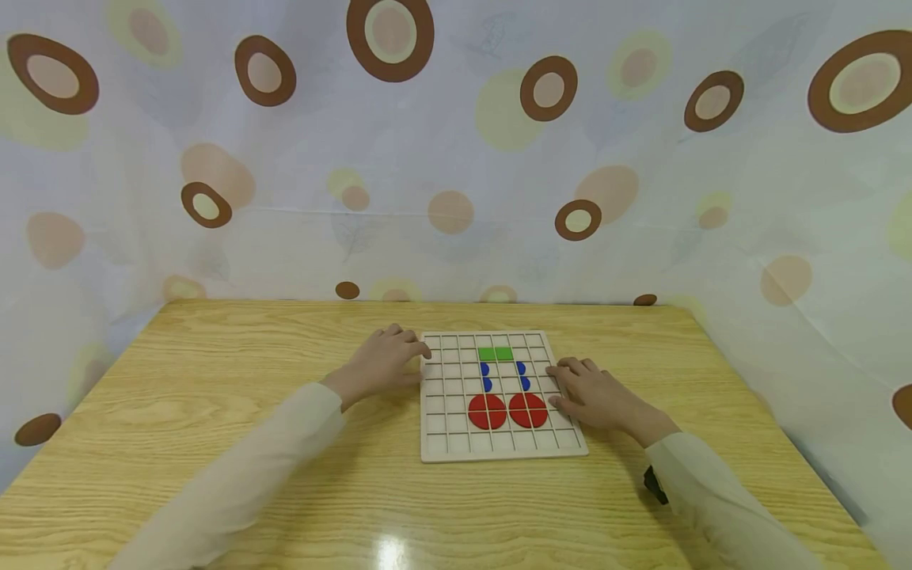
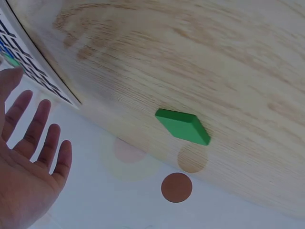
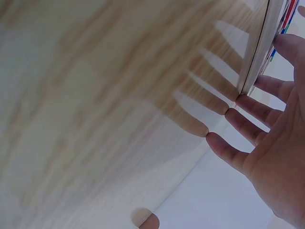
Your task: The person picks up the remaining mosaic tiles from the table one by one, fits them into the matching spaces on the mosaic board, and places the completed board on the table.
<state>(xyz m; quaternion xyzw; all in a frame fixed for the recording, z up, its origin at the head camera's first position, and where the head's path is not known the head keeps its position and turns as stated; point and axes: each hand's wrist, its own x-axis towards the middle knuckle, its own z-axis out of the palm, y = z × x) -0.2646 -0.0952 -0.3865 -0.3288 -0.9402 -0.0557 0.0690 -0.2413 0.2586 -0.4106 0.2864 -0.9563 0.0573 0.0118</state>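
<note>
A square white grid board (image 1: 436,423) lies on the table. Set in its grid are a green rectangle (image 1: 486,354), several blue half-discs (image 1: 488,385) in two columns, and two red discs (image 1: 479,404) side by side below them. My left hand (image 1: 381,362) is at the board's upper left edge, with relaxed, spread fingers. At the right edge, my right hand (image 1: 594,393) rests with thumb and index finger against the board; its other fingertips touch the table in the right wrist view. A loose green parallelogram block (image 2: 178,126) lies on the wood in the left wrist view.
The wooden table (image 1: 285,499) runs back to a patterned cloth (image 1: 456,158) that stands behind it and along both sides. A small black object (image 1: 654,484) shows at the right cuff.
</note>
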